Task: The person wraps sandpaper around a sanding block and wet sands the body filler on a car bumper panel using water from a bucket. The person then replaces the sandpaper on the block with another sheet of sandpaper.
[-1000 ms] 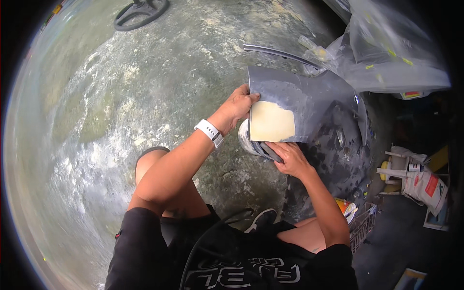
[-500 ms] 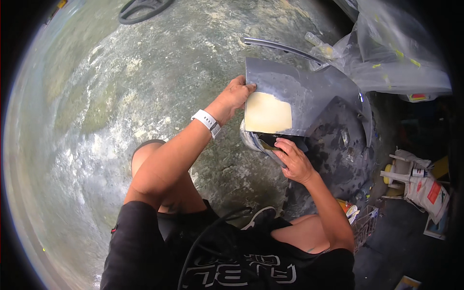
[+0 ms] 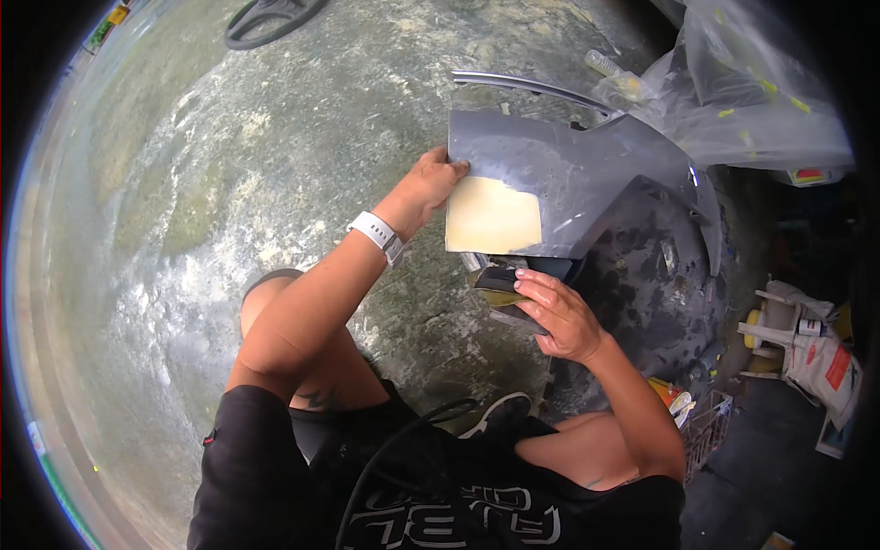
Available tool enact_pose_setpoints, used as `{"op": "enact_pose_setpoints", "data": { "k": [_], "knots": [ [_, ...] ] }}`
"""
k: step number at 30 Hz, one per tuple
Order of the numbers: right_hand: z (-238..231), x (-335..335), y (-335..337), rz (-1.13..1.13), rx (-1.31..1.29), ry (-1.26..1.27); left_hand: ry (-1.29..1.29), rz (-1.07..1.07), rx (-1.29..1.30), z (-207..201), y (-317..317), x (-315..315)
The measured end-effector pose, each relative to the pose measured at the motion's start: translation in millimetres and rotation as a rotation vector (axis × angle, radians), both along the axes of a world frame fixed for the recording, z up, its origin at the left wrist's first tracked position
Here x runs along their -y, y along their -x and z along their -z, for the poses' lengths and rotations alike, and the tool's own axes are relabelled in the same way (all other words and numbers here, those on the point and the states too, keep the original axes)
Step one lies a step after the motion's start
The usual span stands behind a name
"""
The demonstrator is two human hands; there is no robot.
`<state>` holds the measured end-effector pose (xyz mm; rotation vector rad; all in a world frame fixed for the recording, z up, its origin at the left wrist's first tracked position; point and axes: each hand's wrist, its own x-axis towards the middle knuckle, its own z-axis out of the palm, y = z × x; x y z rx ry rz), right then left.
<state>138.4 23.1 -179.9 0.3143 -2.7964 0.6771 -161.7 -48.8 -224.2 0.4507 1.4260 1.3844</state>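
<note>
Head view. Left hand (image 3: 427, 191): one, closed over the left edge of a grey panel (image 3: 541, 151) with cream patch (image 3: 495, 216); panel right of centre. Right hand (image 3: 566, 319): one, pinching a dark pad (image 3: 498, 279) near the panel's lower edge.

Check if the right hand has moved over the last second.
Yes: judged against the steering wheel, the right hand has moved toward the person's body and slightly right. It also sits farther below the grey panel.
</note>
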Motion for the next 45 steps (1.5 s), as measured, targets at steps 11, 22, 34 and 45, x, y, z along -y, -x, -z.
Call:
{"op": "enact_pose_setpoints", "data": {
  "k": [11, 22, 34, 45],
  "knots": [
    [-37.1, -33.8, -16.4, 0.517, -0.238, 1.26, 0.256, 0.142, -0.06, 47.3, -23.2, 24.0],
    [-28.5, -63.8, -11.5, 0.571, -0.222, 1.551, 0.266, 0.005, -0.32, 74.3, -40.7, 17.3],
    [-24.5, -67.4, 3.4, 0.528, -0.155, 1.615, -0.451, 0.211, -0.519, -22.1, -61.5, 4.4],
    [-20.4, -71.6, -2.6, 0.523, -0.126, 1.563, -0.344, -0.261, 0.039, -26.5, -30.4, 4.4]
  ]
}}
